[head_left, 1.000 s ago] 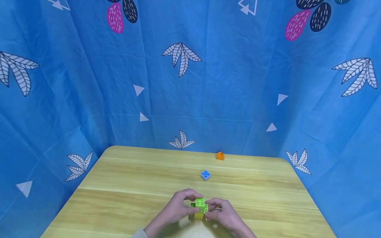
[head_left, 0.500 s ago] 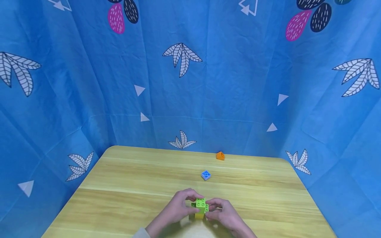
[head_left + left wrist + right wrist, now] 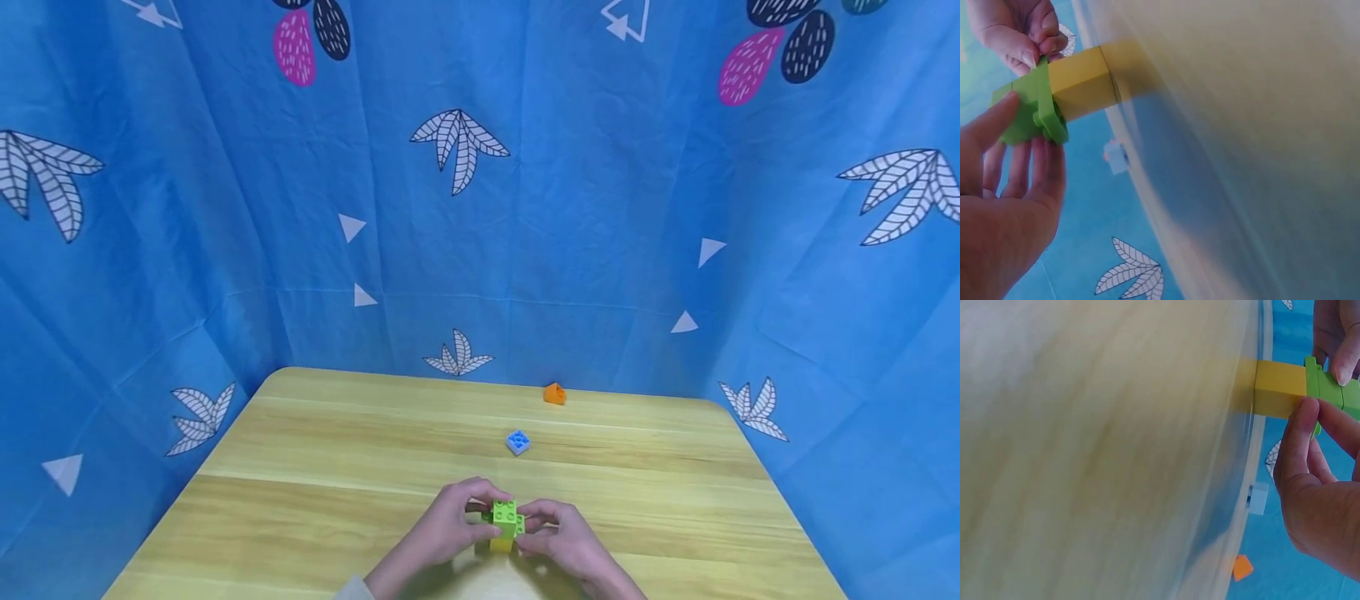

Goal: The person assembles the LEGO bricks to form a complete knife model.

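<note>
A small tower of toy building bricks stands on the table between my hands. Its base is a yellow brick [image 3: 1084, 81], with a wider green plate [image 3: 1047, 103] over it and green bricks [image 3: 505, 512] stacked on top, studs upward. My left hand [image 3: 453, 523] grips the green bricks from the left, thumb on the near side and fingers round the far side. With thumb and fingertips my right hand [image 3: 558, 537] pinches the right end of the green plate, as the right wrist view shows. The fingers partly cover the plate's ends.
Farther back on the wooden table [image 3: 337, 450] lies a small blue brick [image 3: 517, 442]. An orange sloped piece [image 3: 554, 393] sits near the table's back edge. A blue patterned curtain [image 3: 585, 217] hangs behind the table and along both sides.
</note>
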Demonstrator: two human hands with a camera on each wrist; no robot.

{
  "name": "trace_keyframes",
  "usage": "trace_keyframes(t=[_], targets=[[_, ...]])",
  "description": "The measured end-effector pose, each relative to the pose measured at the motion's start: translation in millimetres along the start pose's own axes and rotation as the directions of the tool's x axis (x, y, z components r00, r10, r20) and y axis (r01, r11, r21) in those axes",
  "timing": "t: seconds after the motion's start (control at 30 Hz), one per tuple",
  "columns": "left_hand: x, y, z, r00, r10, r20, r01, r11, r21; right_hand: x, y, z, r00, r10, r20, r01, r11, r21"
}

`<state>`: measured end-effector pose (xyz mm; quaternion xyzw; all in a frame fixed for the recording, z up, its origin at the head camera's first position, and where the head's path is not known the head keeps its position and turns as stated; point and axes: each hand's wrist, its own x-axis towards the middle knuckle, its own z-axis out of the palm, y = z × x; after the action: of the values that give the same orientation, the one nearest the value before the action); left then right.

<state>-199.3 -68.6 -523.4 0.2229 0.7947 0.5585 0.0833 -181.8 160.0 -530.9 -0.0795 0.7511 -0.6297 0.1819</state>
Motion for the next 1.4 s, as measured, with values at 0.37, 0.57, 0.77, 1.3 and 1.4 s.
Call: trace_keyframes(t=[0.37, 0.57, 0.77, 1.3, 1.4], targets=[[-5.8, -6.1, -12.3, 0.999, -0.036, 0.038, 0.031, 0.992, 0.126, 5, 0, 1, 1.000, 0.002, 0.012, -0.002, 1.000, 0.019], [-6.8, -8.7, -15.5, 0.998, -0.049, 0.031, 0.044, 0.991, 0.129, 4, -4, -7, 0.999, -0.024, 0.041, 0.025, 0.999, -0.023], [-6.6, -10.8, -13.2, 0.998, -0.051, 0.028, 0.047, 0.990, 0.130, 11, -16, -28, 0.998, -0.058, -0.027, 0.053, 0.990, -0.132], [-6.6, -8.7, -10.6, 0.997, -0.067, 0.032, 0.062, 0.990, 0.130, 91, -18, -46, 0.928, -0.193, -0.318, 0.061, 0.922, -0.382], [-6.7, -9.2, -10.1, 0.997, -0.066, 0.036, 0.061, 0.990, 0.125, 103, -13, -45, 0.932, -0.183, -0.314, 0.047, 0.918, -0.393]])
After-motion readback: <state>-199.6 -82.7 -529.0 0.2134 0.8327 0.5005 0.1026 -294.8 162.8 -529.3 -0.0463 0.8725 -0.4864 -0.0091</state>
